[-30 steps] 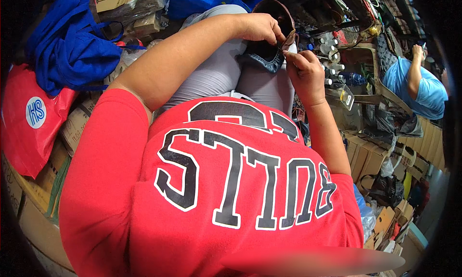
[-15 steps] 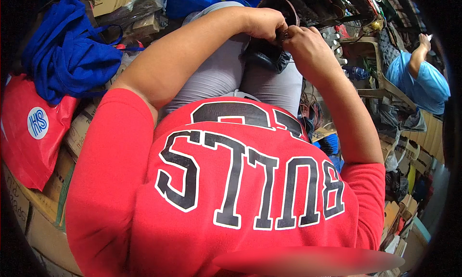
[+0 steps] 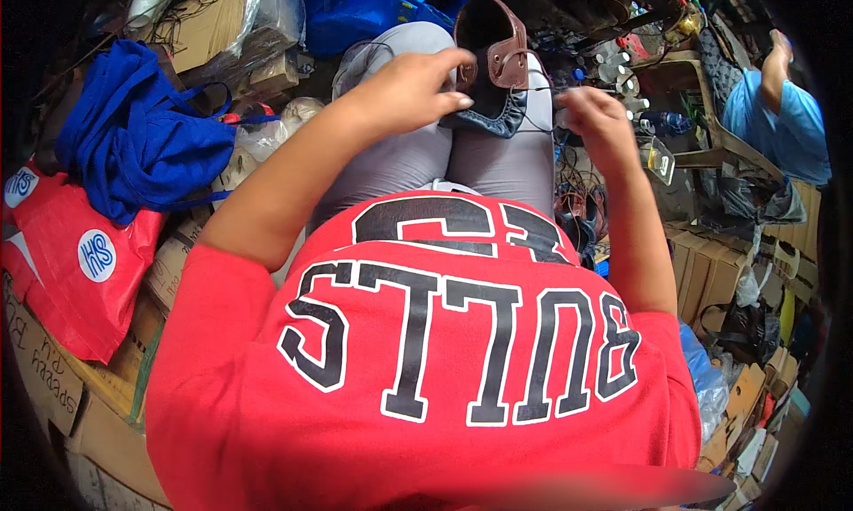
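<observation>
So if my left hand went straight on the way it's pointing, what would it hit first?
Most likely the brown and dark shoe. Your left hand points toward its left side and looks very close; whether they already touch is unclear.

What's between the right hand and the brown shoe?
In the head view, a thin dark cord spans the gap from the brown shoe toward the blurred right hand, with grey trouser leg behind.

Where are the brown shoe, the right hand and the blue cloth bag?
Brown shoe [image 3: 511, 52]: head view, its eyelet flap.
Right hand [image 3: 605, 125]: head view, back of hand.
Blue cloth bag [image 3: 133, 133]: head view, crumpled middle.
</observation>
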{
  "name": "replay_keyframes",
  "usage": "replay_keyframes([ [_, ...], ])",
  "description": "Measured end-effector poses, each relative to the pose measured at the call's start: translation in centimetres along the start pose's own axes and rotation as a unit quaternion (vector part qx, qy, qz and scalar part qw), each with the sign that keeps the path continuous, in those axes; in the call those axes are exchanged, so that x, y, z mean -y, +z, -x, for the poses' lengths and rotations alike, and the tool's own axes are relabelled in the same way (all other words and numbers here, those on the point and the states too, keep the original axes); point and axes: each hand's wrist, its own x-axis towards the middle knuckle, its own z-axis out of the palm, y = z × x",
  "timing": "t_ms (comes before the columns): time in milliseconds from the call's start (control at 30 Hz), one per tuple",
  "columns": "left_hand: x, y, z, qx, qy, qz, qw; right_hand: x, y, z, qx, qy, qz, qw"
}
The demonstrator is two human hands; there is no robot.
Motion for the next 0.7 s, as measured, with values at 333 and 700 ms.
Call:
replay_keyframes([
  [333, 0.8, -5.8, -2.1, -0.061, -0.102, 0.244, 0.962, -2.0, -6.6, 5.6, 0.006, 0.073, -0.207, 0.976],
  [700, 6.4, -4.0, -5.9, -0.046, -0.185, 0.694, 0.695, -10.5, 0.3, 6.5, -0.116, -0.037, 0.33, 0.936],
])
